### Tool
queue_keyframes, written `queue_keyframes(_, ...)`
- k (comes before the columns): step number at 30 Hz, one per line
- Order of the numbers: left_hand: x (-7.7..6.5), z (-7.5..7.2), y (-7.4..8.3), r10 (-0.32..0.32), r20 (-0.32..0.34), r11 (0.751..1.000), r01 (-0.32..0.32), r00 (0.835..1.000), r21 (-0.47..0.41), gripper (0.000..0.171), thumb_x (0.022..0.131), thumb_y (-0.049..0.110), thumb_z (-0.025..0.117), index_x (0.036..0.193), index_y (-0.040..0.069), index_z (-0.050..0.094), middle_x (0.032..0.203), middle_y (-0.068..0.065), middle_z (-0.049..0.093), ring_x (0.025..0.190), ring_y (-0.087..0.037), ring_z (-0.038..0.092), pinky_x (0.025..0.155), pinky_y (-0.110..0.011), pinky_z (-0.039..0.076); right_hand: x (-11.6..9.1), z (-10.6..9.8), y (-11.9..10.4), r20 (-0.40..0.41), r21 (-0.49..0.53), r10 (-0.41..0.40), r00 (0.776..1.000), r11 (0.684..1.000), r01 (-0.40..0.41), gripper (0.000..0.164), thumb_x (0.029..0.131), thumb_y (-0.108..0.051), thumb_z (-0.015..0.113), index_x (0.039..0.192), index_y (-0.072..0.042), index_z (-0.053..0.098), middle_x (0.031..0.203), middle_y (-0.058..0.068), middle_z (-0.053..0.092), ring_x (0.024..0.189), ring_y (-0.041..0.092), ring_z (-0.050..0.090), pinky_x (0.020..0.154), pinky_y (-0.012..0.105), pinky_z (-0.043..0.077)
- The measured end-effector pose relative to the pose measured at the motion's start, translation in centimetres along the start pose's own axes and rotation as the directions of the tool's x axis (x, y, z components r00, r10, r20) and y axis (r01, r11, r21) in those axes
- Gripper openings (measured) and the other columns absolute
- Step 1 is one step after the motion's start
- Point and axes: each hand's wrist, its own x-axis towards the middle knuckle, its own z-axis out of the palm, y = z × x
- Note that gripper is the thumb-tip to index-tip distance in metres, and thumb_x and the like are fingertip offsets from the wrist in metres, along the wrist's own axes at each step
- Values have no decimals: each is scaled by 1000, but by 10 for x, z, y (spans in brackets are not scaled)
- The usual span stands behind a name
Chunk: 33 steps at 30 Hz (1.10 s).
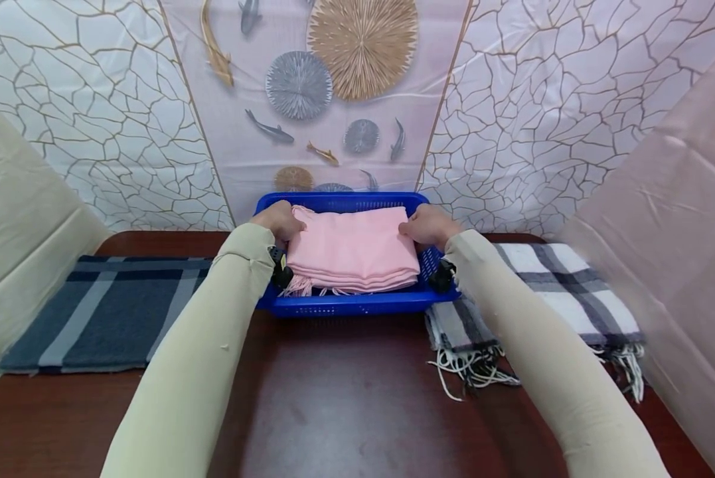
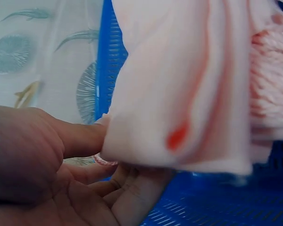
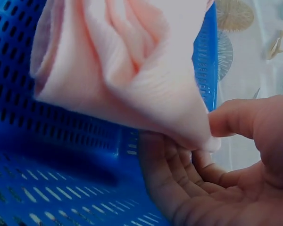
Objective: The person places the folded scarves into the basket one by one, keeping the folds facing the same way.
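A folded pink scarf [image 1: 352, 245] with fringe at its left end lies over the blue plastic basket [image 1: 357, 305]. My left hand [image 1: 281, 220] grips its far left corner, thumb on top and fingers beneath, as the left wrist view shows on the scarf [image 2: 170, 94]. At the far right corner my right hand [image 1: 430, 227] pinches the cloth between thumb and fingers. In the right wrist view the scarf's folded layers [image 3: 122, 70] hang above the slotted basket wall [image 3: 61, 127]. A small orange-red spot shows between the folds in the left wrist view.
On the left of the brown table [image 1: 327, 398] lies a folded dark blue and grey plaid scarf [image 1: 112, 305]. A white, grey and black plaid scarf [image 1: 572, 292] with long fringe lies right of the basket, partly behind my right forearm. A patterned wall covering [image 1: 357, 159] stands behind.
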Motion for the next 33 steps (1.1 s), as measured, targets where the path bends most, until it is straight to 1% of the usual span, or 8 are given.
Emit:
queue_keyframes(3, 3, 3, -1, 6, 21, 994, -9, 1000, 112, 25, 104, 19, 52, 86, 2, 56, 83, -10, 55, 53, -9, 51, 53, -21, 44, 0, 3, -2, 28, 20, 9, 1000, 1000, -9, 31, 103, -16, 49, 78, -3, 62, 126, 21, 67, 94, 20, 73, 88, 36, 61)
queue_keyframes(6, 5, 5, -1, -1, 41, 974, -9, 999, 225, 26, 105, 21, 51, 85, 4, 56, 85, -8, 51, 66, -14, 50, 59, -22, 40, 0, 5, -4, 51, 31, 28, 998, 999, -30, 28, 103, -13, 48, 115, 8, 62, 136, 22, 59, 103, 23, 69, 92, 38, 60)
queue_keyframes(11, 5, 7, -1, -19, 73, 964, -1, 997, 265, 24, 104, 20, 49, 85, 5, 55, 89, -9, 50, 74, -17, 48, 63, -25, 39, 1, 8, -8, 96, 42, 66, 993, 997, -70, 62, 102, -8, 47, 156, 8, 22, 156, 23, 37, 121, 31, 63, 95, 41, 59)
queue_keyframes(16, 8, 7, -3, -22, 114, 961, -11, 993, 278, 25, 103, 19, 49, 82, 5, 55, 96, -12, 55, 83, -20, 51, 71, -27, 41, 7, 11, -9, 123, -6, 81, 989, 997, -81, 62, 101, -7, 46, 156, 7, 22, 152, 23, 40, 109, 28, 67, 88, 40, 61)
queue_keyframes(22, 11, 12, -3, -76, 170, 954, 22, 983, 300, 44, 105, 21, 48, 139, -6, 54, 141, -20, 54, 112, -27, 51, 90, -32, 43, 12, 16, -10, 125, -118, 72, 990, 991, -57, 46, 97, -4, 46, 141, 11, 44, 133, 25, 56, 70, 16, 64, 66, 32, 62)
queue_keyframes(28, 19, 16, -7, -97, 212, 953, 29, 973, 303, 43, 105, 18, 46, 141, -4, 52, 141, -19, 54, 109, -27, 52, 76, -30, 42, 19, 19, -9, 130, -301, 82, 988, 953, -40, 42, 98, -4, 43, 137, 10, 50, 135, 28, 57, 52, 13, 59, 48, 22, 50)
queue_keyframes(30, 31, 19, -13, -83, 221, 952, 12, 972, 305, 42, 103, 16, 48, 141, -1, 53, 140, -16, 54, 110, -27, 53, 74, -32, 44, 20, 20, -8, 135, -303, 104, 985, 951, -59, 43, 99, -5, 44, 140, 9, 48, 137, 26, 56, 55, 14, 61, 49, 22, 51)
queue_keyframes(33, 90, 35, -42, -85, 196, 936, 11, 977, 353, 37, 95, 16, 55, 128, 2, 62, 132, -14, 58, 106, -27, 54, 71, -34, 47, 21, 21, -7, 132, -293, 118, 984, 953, -74, 45, 100, -6, 44, 143, 8, 46, 139, 26, 56, 59, 15, 65, 52, 24, 54)
